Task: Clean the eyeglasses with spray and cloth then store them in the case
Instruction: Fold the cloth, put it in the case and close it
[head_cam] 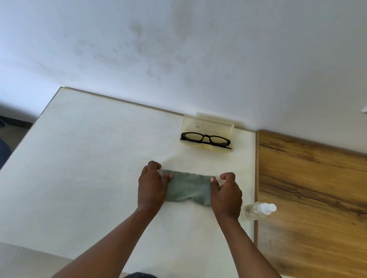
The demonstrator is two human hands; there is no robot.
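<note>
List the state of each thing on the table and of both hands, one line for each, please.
case: open, lid standing up
eyeglasses: folded, resting in the open case
cloth: lying on the table, held at both ends
spray bottle: capped, at the table's right edge
left hand: pinches the cloth's left end
right hand: pinches the cloth's right end

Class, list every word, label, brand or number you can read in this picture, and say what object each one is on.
None can be read.
Open lid of the translucent yellowish plastic glasses case: a few lines of embossed text, too small and blurred to read.
Clear plastic spray bottle with white cap: no label visible.
</note>
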